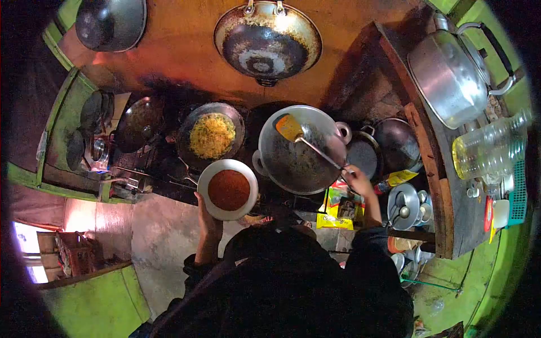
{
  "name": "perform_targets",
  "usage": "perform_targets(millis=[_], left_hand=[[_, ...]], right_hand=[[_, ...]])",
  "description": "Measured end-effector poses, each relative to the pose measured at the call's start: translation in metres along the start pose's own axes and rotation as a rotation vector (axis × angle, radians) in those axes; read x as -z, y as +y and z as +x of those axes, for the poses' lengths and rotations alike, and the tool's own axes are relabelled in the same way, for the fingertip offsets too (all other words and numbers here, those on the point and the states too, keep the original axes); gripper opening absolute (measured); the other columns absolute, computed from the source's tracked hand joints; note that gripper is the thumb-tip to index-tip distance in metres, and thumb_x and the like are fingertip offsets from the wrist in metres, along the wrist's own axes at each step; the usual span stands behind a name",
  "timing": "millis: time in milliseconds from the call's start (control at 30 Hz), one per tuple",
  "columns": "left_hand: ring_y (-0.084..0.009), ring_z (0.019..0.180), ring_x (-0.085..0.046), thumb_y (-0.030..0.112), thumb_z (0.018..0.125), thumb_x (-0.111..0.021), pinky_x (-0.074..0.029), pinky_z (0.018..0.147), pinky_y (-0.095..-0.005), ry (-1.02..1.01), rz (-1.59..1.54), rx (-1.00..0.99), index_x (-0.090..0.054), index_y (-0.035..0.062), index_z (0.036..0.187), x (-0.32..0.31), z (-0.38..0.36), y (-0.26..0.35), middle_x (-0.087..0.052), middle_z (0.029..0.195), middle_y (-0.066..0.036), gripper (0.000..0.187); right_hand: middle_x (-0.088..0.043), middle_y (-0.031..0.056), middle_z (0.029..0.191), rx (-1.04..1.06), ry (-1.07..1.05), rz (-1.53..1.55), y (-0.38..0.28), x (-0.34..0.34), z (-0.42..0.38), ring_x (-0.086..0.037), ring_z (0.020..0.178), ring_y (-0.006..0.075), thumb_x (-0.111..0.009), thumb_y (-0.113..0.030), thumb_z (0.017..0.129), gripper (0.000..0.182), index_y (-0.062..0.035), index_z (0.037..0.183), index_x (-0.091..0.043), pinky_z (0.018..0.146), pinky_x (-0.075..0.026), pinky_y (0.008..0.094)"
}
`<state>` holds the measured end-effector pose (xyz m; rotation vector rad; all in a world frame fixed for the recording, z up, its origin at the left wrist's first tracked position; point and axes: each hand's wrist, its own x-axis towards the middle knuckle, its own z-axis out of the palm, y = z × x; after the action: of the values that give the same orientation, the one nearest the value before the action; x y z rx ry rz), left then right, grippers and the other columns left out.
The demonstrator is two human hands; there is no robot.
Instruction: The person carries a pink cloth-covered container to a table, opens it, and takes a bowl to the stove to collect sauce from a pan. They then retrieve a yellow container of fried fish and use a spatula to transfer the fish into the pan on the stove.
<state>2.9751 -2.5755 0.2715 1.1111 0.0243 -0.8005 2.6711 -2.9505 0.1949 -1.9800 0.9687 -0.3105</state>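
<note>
My left hand (209,224) grips a white bowl (253,188) from below its left side; red-brown paste (228,190) lies inside it. In my right hand (358,181) is the handle of a spatula (290,128), its orange-tinted blade over a large grey wok (304,180). The wok has a thin oily layer with dark specks at its bottom. Behind the bowl, a smaller dark pan (211,108) holds a yellow, omelette-like food (212,136). Just below my right hand is a yellow packet (336,219).
Woks (267,48) hang on the orange wall. At the right, a wooden shelf (468,225) carries a big kettle (448,79) and a plastic bottle (490,146). Dark pans (397,141) stand right of the large wok, near a metal plate with spoons (397,197).
</note>
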Motion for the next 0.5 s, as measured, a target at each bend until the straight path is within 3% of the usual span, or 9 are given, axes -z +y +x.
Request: perform_targets(millis=[67, 100, 167, 233, 367, 433, 467, 500], left_hand=[[-0.0304, 0.134, -0.035, 0.066, 0.093, -0.028, -0.032, 0.108, -0.0464, -0.011, -0.016, -0.004, -0.024, 0.0098, 0.146, -0.001, 0.001, 0.000, -0.034, 0.146, -0.014, 0.077], [-0.0304, 0.133, -0.036, 0.066, 0.093, -0.029, -0.033, 0.107, -0.0465, -0.023, -0.014, -0.026, -0.025, 0.0094, 0.146, -0.001, 0.002, 0.000, -0.034, 0.145, -0.014, 0.077], [-0.0304, 0.133, -0.037, 0.066, 0.093, -0.029, -0.033, 0.107, -0.0466, -0.033, -0.016, -0.044, -0.026, 0.0091, 0.146, 0.000, 0.004, -0.002, -0.035, 0.144, -0.015, 0.077], [-0.0303, 0.133, -0.037, 0.065, 0.093, -0.030, -0.032, 0.108, -0.0466, -0.012, -0.028, -0.035, -0.027, 0.0094, 0.145, 0.003, 0.006, -0.004, -0.035, 0.144, -0.015, 0.076], [-0.0303, 0.133, -0.036, 0.064, 0.094, -0.029, -0.032, 0.108, -0.0468, 0.016, -0.047, -0.011, -0.027, 0.0091, 0.145, 0.012, 0.012, -0.010, -0.035, 0.144, -0.016, 0.075], [-0.0302, 0.134, -0.035, 0.064, 0.094, -0.029, -0.031, 0.108, -0.0471, -0.041, -0.038, -0.043, -0.026, 0.0095, 0.146, 0.012, 0.014, -0.010, -0.034, 0.145, -0.015, 0.075], [-0.0302, 0.134, -0.035, 0.064, 0.094, -0.029, -0.031, 0.108, -0.0471, -0.045, -0.038, -0.042, -0.026, 0.0095, 0.146, 0.010, 0.013, -0.010, -0.034, 0.145, -0.015, 0.075], [-0.0303, 0.134, -0.035, 0.064, 0.094, -0.029, -0.031, 0.108, -0.0475, -0.031, -0.026, -0.036, -0.026, 0.0098, 0.146, 0.006, 0.012, -0.008, -0.034, 0.145, -0.015, 0.075]], right_hand=[[-0.049, -0.0049, 0.070, 0.104, 0.005, -0.012, 0.022, 0.036, 0.004, -0.042, 0.061, 0.0052, -0.061, -0.018, 0.093, 0.010, -0.0101, 0.099, -0.061, 0.055, -0.037, 0.0235], [-0.059, 0.0041, 0.079, 0.008, 0.027, 0.074, 0.023, 0.054, 0.001, -0.054, 0.076, 0.0118, -0.065, -0.027, 0.089, 0.020, -0.0088, 0.096, -0.062, 0.072, -0.045, 0.0279], [-0.061, 0.0062, 0.075, -0.176, -0.031, -0.374, -0.028, 0.100, -0.010, -0.060, 0.073, 0.0173, -0.066, -0.031, 0.086, 0.022, -0.0128, 0.098, -0.063, 0.069, -0.048, 0.0333], [-0.064, 0.0100, 0.075, -0.236, -0.069, -0.560, -0.041, 0.126, -0.012, -0.064, 0.074, 0.0238, -0.064, -0.031, 0.086, 0.023, -0.0113, 0.098, -0.063, 0.068, -0.049, 0.0380], [-0.065, 0.0143, 0.077, -0.076, -0.077, -0.814, -0.087, 0.124, -0.023, -0.065, 0.076, 0.0280, -0.062, -0.030, 0.085, 0.024, -0.0090, 0.097, -0.062, 0.068, -0.049, 0.0393], [-0.067, 0.0169, 0.083, -0.261, -0.191, -0.589, -0.088, 0.109, -0.022, -0.065, 0.075, 0.0335, -0.066, -0.027, 0.079, 0.027, -0.0055, 0.096, -0.064, 0.068, -0.050, 0.0410], [-0.067, 0.0180, 0.083, -0.013, -0.121, -0.635, -0.049, 0.098, -0.019, -0.066, 0.078, 0.0345, -0.064, -0.033, 0.082, 0.031, -0.0067, 0.098, -0.064, 0.071, -0.050, 0.0431], [-0.066, 0.0189, 0.083, -0.032, -0.135, -0.643, -0.045, 0.085, -0.020, -0.065, 0.080, 0.0363, -0.062, -0.036, 0.083, 0.032, -0.0086, 0.100, -0.063, 0.072, -0.050, 0.0444]])
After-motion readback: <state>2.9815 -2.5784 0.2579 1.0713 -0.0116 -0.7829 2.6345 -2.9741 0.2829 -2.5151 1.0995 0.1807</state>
